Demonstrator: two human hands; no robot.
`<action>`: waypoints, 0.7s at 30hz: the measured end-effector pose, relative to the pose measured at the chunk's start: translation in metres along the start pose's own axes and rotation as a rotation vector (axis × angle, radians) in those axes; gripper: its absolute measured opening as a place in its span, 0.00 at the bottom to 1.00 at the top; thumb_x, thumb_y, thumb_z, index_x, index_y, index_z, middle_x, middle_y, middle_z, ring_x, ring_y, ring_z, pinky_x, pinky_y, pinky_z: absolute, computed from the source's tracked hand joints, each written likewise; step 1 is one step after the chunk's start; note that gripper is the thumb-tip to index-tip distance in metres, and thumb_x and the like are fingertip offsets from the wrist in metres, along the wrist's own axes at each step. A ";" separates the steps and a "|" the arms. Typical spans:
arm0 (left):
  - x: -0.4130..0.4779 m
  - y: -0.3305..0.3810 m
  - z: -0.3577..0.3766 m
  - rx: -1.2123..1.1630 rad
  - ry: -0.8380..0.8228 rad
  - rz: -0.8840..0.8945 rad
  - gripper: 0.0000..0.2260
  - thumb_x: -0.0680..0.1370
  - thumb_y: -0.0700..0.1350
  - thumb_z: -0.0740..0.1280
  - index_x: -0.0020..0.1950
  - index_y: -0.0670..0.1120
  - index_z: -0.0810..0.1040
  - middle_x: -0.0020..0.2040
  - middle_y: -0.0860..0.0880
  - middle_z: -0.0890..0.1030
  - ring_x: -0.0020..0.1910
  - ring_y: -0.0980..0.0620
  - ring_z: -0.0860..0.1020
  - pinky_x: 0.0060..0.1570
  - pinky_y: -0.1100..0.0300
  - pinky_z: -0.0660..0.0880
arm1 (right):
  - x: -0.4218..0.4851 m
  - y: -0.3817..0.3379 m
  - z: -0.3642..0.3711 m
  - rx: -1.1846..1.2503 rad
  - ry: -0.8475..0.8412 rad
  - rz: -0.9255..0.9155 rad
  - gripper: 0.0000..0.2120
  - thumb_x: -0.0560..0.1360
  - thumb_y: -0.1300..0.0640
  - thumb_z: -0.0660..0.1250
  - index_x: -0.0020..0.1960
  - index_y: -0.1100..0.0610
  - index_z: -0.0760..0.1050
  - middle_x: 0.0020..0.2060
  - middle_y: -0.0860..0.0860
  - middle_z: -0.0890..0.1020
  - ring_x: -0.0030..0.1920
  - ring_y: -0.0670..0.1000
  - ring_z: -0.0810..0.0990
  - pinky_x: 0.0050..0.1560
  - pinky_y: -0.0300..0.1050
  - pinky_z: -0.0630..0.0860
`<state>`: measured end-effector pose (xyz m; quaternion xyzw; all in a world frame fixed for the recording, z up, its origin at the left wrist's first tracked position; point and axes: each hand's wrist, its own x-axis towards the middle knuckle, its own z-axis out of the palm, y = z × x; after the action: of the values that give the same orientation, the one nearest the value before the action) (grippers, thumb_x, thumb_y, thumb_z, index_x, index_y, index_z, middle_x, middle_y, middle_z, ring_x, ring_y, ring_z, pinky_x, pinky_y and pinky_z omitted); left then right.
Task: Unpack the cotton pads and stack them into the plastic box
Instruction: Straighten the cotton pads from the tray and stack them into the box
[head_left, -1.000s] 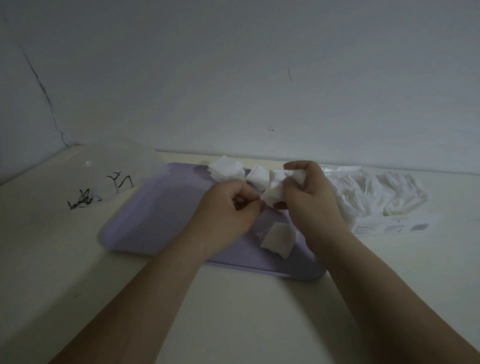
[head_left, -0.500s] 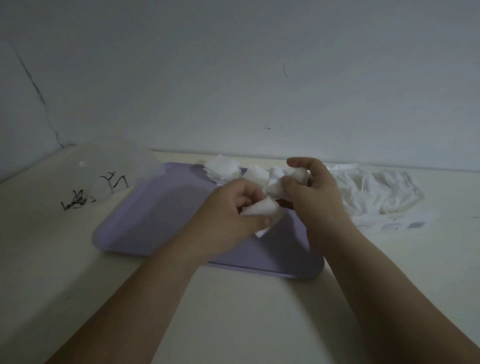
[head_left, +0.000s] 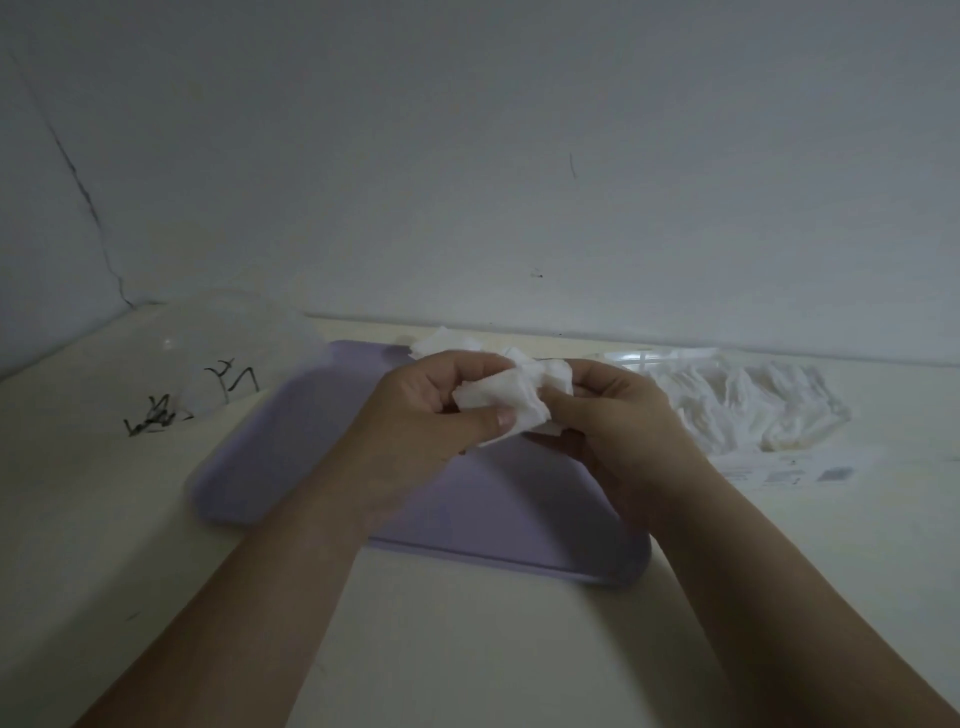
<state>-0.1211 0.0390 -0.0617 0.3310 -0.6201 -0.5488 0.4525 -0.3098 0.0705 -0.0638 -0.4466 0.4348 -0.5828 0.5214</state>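
Observation:
Above the lilac tray (head_left: 291, 467), both hands meet over a small bunch of white cotton pads (head_left: 506, 402). My left hand (head_left: 426, 415) pinches the front pad between thumb and fingers. My right hand (head_left: 618, 415) holds the rest of the bunch from the right. More loose pads (head_left: 447, 340) lie at the tray's far edge, partly hidden behind my left hand. The clear pack of cotton pads (head_left: 743, 402) lies on the table to the right. A clear plastic box (head_left: 228, 343) stands at the back left, faint against the wall.
A printed label strip (head_left: 795, 470) lies in front of the pack. Black scribble marks (head_left: 156, 415) show near the clear box. The wall rises right behind the table, with a corner at the left.
The pad that lay on the tray a second ago has been picked up by my left hand and brought against the bunch in my right hand. Both hands have risen slightly.

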 end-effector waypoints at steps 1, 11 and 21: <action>0.000 0.001 -0.001 -0.032 -0.005 -0.017 0.17 0.74 0.29 0.74 0.57 0.47 0.83 0.51 0.48 0.87 0.42 0.55 0.80 0.37 0.66 0.74 | 0.001 0.001 0.000 -0.007 0.008 -0.004 0.10 0.78 0.70 0.69 0.52 0.59 0.87 0.46 0.58 0.90 0.46 0.54 0.89 0.49 0.46 0.87; 0.000 -0.004 -0.003 0.046 0.043 -0.017 0.22 0.68 0.25 0.77 0.58 0.43 0.80 0.52 0.44 0.87 0.51 0.48 0.86 0.54 0.53 0.83 | 0.002 0.005 0.000 -0.026 -0.053 0.030 0.16 0.77 0.76 0.64 0.54 0.63 0.87 0.46 0.59 0.89 0.46 0.55 0.88 0.46 0.47 0.85; 0.000 -0.003 -0.002 0.152 0.106 -0.028 0.16 0.70 0.32 0.79 0.53 0.45 0.81 0.48 0.45 0.88 0.48 0.46 0.86 0.49 0.53 0.84 | 0.004 0.008 0.003 -0.033 -0.024 0.056 0.15 0.81 0.52 0.70 0.58 0.63 0.86 0.57 0.61 0.88 0.61 0.65 0.85 0.62 0.62 0.83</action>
<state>-0.1198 0.0377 -0.0649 0.4017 -0.6305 -0.4880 0.4506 -0.3054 0.0662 -0.0704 -0.4498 0.4505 -0.5551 0.5354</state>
